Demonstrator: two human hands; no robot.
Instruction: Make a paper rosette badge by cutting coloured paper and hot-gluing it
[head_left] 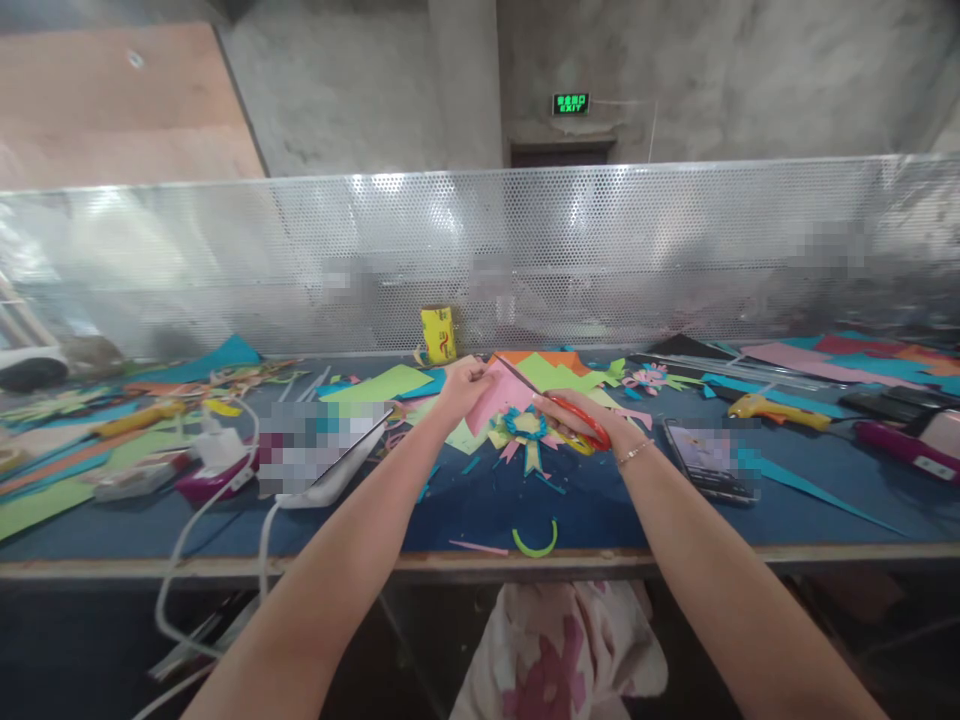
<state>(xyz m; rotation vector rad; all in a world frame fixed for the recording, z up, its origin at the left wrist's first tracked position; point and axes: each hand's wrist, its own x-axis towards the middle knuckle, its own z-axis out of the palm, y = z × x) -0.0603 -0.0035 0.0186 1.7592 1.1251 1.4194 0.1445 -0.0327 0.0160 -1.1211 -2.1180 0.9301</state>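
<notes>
Pink paper [495,398] is pinched by its upper left part in my left hand [463,388]. My right hand [581,412] grips a pair of scissors [598,430] by the red handles, with the dark blades running up and left along the paper's upper right edge. Whether the blades are apart is too blurred to tell. Just below the paper lies a rosette of folded paper [527,425], blue and yellow with hanging tails. A curled green paper strip [535,552] and a thin pink strip [480,547] rest near the table's front edge.
A phone on a white stand [322,490] is left, with a white cable [172,560] hanging over the edge. Another phone [709,460] lies right, near a yellow utility knife [780,412]. Coloured sheets cover the back. A yellow packet [438,335] stands by the perforated metal screen [337,270].
</notes>
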